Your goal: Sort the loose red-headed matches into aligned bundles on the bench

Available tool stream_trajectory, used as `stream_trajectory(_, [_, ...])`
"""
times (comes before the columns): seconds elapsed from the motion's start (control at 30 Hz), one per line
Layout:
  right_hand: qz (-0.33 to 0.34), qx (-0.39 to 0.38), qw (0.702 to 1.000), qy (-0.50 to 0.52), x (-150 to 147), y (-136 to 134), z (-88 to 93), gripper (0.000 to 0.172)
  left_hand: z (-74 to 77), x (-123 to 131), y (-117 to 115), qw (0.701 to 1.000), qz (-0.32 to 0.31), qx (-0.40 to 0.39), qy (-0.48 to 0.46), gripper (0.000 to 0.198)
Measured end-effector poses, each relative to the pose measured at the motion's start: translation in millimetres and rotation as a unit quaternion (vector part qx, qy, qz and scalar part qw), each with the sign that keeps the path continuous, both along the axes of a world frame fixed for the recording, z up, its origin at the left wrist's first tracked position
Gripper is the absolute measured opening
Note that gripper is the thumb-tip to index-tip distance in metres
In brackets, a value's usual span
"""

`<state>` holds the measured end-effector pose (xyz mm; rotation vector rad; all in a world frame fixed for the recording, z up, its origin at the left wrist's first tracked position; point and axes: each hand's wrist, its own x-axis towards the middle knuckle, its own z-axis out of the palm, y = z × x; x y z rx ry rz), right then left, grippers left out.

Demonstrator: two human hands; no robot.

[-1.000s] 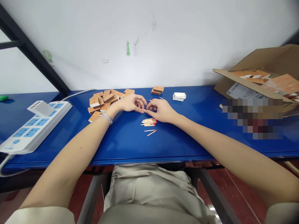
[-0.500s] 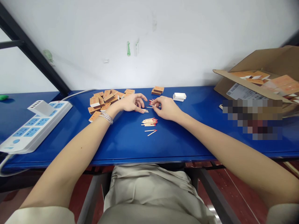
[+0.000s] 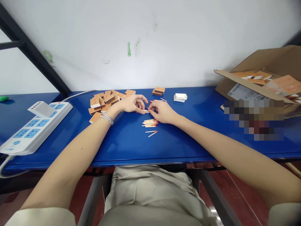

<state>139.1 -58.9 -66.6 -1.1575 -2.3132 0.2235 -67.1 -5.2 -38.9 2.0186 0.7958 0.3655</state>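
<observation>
My left hand (image 3: 134, 103) is closed round a small bunch of matches (image 3: 146, 111), whose pale ends stick out past the thumb. Right beside it, my right hand (image 3: 163, 111) has thumb and fingertips pinched at those ends, on a match as far as I can see. Just below both hands lies a loose pile of red-tipped matches (image 3: 150, 123), with two separate matches (image 3: 152, 132) nearer the table's front. More matches (image 3: 162, 99) show behind my right hand, partly covered by it.
A heap of orange matchboxes (image 3: 109, 99) lies left of my hands. Two matchboxes (image 3: 159, 90) and white inner trays (image 3: 180, 97) sit behind them. A power strip (image 3: 35, 127) is at left; a cardboard box (image 3: 249, 84) of matchboxes stands at right on the blue table (image 3: 183, 144).
My right hand has moved slightly left and toward me, from the rear matches to the bunch at my left hand. A match at the back now points out to the right. My left hand stays put.
</observation>
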Motion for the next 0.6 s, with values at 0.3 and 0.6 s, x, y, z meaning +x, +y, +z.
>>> stream_trajectory(0.3, [-0.031,-0.025,0.999,-0.026,30,3,17.0,0.011,0.6,-1,-2,1.000,0.003,0.015,-0.006,0.054])
stream_trajectory(0.6, [-0.063,0.030,0.997,-0.011,16,3,6.1,0.021,2.2,0,-3,1.000,0.000,0.015,0.000,0.050])
